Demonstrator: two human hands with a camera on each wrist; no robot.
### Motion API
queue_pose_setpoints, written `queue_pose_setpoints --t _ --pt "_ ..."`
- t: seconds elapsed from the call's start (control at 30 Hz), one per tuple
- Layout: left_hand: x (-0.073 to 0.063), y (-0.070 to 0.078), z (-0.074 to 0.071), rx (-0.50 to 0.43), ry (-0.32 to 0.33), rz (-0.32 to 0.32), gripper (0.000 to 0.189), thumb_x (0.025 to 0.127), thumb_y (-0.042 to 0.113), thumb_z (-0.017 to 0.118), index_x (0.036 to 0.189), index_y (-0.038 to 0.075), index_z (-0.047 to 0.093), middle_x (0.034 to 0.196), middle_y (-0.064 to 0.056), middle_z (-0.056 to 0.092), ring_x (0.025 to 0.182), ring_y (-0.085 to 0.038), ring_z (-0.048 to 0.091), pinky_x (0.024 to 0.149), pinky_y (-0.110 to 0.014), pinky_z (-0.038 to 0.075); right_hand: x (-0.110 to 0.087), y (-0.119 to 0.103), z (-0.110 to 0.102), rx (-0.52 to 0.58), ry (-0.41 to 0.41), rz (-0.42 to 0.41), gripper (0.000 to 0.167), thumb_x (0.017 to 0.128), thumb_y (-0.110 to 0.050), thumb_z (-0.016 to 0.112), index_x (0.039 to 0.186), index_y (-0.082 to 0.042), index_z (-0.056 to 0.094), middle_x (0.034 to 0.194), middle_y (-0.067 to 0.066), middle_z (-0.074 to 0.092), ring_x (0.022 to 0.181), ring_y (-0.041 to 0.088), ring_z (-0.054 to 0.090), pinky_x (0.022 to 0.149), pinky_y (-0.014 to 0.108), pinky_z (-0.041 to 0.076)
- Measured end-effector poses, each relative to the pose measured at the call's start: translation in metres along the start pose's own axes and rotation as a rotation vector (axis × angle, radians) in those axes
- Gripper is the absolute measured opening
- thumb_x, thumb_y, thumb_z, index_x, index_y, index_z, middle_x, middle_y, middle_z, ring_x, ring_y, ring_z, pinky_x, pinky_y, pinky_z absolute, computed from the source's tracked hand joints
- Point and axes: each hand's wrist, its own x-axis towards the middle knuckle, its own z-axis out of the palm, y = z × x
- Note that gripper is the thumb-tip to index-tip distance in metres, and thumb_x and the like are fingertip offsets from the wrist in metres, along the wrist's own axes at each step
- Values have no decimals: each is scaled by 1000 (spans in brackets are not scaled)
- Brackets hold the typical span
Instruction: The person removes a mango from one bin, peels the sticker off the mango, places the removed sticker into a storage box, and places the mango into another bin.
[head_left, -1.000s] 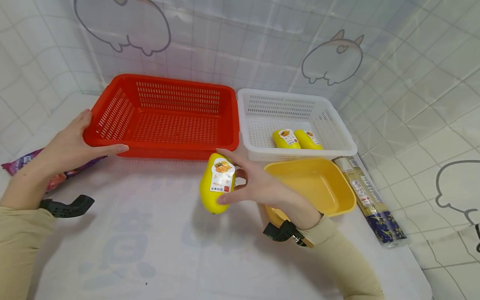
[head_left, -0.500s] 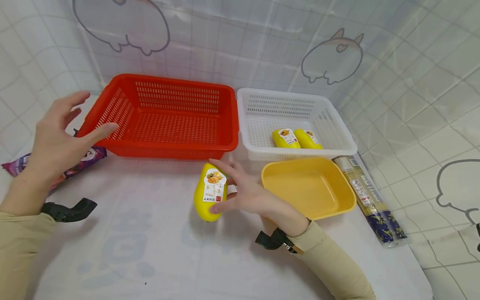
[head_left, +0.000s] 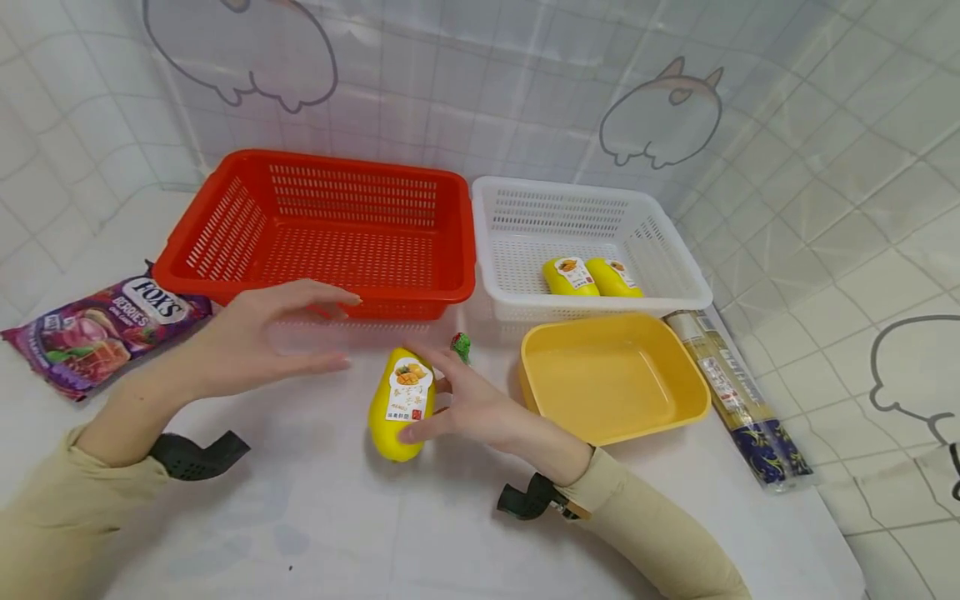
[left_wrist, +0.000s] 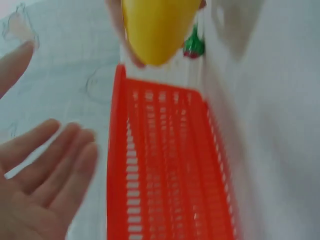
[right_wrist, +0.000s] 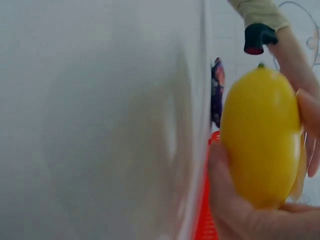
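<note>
My right hand (head_left: 480, 404) grips a yellow mango-shaped container (head_left: 384, 429) with a white fruit label, thumb on its near side and fingers behind. It is held over the white table in the head view; its plain yellow side (right_wrist: 262, 135) fills the right wrist view. My left hand (head_left: 243, 346) is in front of the red basket (head_left: 315, 296), fingers extended and thumb apart, a short gap left of the yellow container. Nothing is in that hand. In the left wrist view, its spread fingers (left_wrist: 55, 165) show beside the basket.
Two similar yellow containers (head_left: 570, 279) lie in the white basket (head_left: 525, 304). A yellow tub (head_left: 615, 383) stands before it. Long packets (head_left: 738, 392) lie at right. A purple candy bag (head_left: 112, 333) is at left. A small green-and-red item (head_left: 461, 346) sits near the right hand.
My left hand has left the red basket's left rim and moved right, uncovering the candy bag. My right hand has brought the yellow container left and nearer, revealing the small green-and-red item.
</note>
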Motion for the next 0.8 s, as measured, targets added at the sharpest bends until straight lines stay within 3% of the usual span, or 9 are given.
queue_pose_setpoints --t 0.07,0.17,0.3,0.5,0.67,0.8 --pt "1 3 8 -24 -107 -35 69 78 45 84 139 33 55 134 10 60 118 -13 59 93 -36 56 3 3 -1 -11 -35 -7 95 76 -17 87 151 -47 36 140 -10 43 118 21 50 90 33 52" --pt "2 5 18 -66 -245 -112 86 73 57 82 147 29 47 146 2 52 126 -25 57 96 -57 52 7 7 -4 -17 -83 -33 95 77 -18 87 153 -43 36 140 -9 42 119 21 49 90 33 52" --pt "3 5 32 -78 -345 -182 108 68 64 82 155 21 35 157 -4 39 133 -32 51 101 -61 47 15 12 -8 33 -109 -47 94 78 -15 85 154 -40 35 139 -10 48 119 22 51 93 34 52" --pt "5 1 58 -102 -354 -126 120 66 65 84 159 15 26 161 -3 32 135 -28 50 106 -54 46 22 17 -13 128 -89 -28 94 77 -8 84 150 -46 37 140 -11 52 125 22 51 99 37 47" --pt "6 1 73 -58 -357 -121 128 65 71 80 160 12 20 164 -8 27 138 -30 46 109 -57 41 22 18 -15 115 -75 -29 95 78 -9 84 151 -45 37 137 -7 53 119 22 53 96 35 50" --pt "7 3 82 -86 -359 -119 130 64 67 83 160 10 18 162 -7 29 138 -25 45 113 -54 39 22 18 -15 83 -67 -38 97 77 -8 84 153 -42 35 134 -4 55 113 21 56 95 33 51"
